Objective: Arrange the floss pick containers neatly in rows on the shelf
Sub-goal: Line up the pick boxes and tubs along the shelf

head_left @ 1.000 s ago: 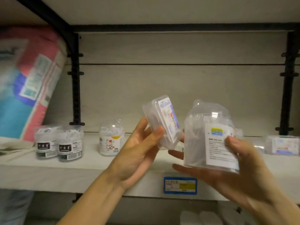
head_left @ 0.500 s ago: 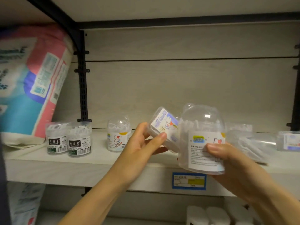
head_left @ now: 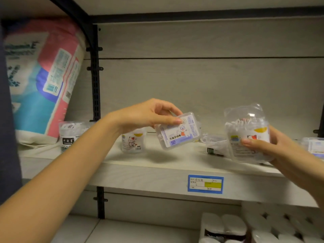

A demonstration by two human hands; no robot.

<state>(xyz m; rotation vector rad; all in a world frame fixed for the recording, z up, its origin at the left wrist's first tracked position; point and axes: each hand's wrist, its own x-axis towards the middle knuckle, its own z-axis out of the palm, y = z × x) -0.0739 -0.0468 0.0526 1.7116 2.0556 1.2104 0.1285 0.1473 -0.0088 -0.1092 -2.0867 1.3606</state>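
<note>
My left hand [head_left: 149, 114] grips a flat rectangular floss box [head_left: 178, 131] with a purple label, tilted a little above the middle of the pale shelf [head_left: 157, 171]. My right hand [head_left: 273, 149] holds a clear dome-lidded floss jar [head_left: 246, 133] with a cat label at the shelf's right front. Behind my left wrist a smaller cat-label jar [head_left: 133, 141] stands upright. A black-label jar [head_left: 69, 135] stands at the left, partly hidden by my forearm. A flat box [head_left: 313, 144] lies at the far right.
A big pink and blue paper-goods pack [head_left: 42, 81] leans at the shelf's left end. A black upright rail [head_left: 95, 76] runs up the back wall. A dark-labelled packet [head_left: 217, 148] lies behind the dome jar. A blue price tag [head_left: 205, 183] is on the shelf lip. White rolls [head_left: 254, 227] fill the lower right.
My hands have separated: the left one turned palm down and carried the flat box out over the shelf, and the right one took the dome jar rightward down to the shelf.
</note>
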